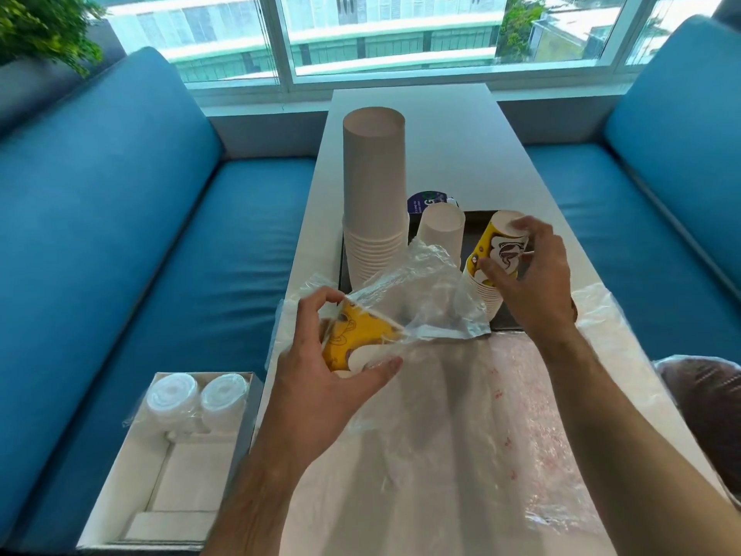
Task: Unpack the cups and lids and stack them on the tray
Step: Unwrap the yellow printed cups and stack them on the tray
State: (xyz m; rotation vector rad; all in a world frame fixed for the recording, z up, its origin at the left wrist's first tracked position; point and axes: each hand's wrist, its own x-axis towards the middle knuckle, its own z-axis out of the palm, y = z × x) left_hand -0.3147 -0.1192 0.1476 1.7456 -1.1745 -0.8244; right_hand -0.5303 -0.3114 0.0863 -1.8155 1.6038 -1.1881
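Roughly midway, by my estimate. On the dark tray (477,218): tall plain paper cup stack (375,186), short white stack (439,230), yellow printed stack (487,274), all inverted. Right hand (529,274) grip curled round the top yellow cup. Left hand (320,363) grip holds remaining yellow cups (353,335) inside a crinkled clear plastic sleeve (421,290) over the bench (441,146). Wrapped translucent lids (196,395) sit unpacked in the white box (176,495).

L hand (320,355) curled, gripping low; R hand (529,274) curled, gripping further fwd.
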